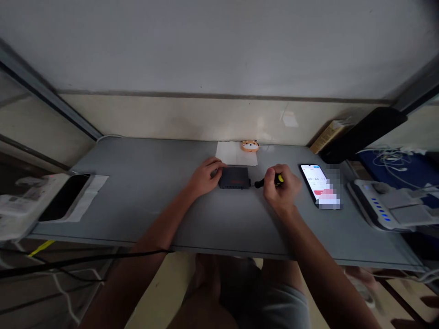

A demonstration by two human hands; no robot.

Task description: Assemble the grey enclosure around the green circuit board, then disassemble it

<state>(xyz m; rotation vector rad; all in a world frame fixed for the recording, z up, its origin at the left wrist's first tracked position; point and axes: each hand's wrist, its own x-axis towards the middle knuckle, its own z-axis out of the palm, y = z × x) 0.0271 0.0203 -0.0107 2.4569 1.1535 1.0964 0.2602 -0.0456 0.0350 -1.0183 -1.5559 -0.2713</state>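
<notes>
A small dark box-shaped device (235, 177) with faint red lettering and a row of slots along its front lies on the grey desk. My left hand (207, 177) rests against its left end, thumb and fingers on the edge, steadying it. In my right hand (281, 186) is a black and yellow screwdriver (261, 183), fingers wrapped round the handle. Its shaft points left at the device's right end; whether the tip touches is too small to tell. Behind the device lie a white paper sheet (231, 153) and an orange animal-faced case (250, 145).
A lit phone (316, 183) showing a timer lies right of my right hand. Farther right is a power strip (380, 208) with plugs. A black long case (365, 135) and a yellow box (327, 136) lean at the back right. Another dark phone (66, 196) lies on the left.
</notes>
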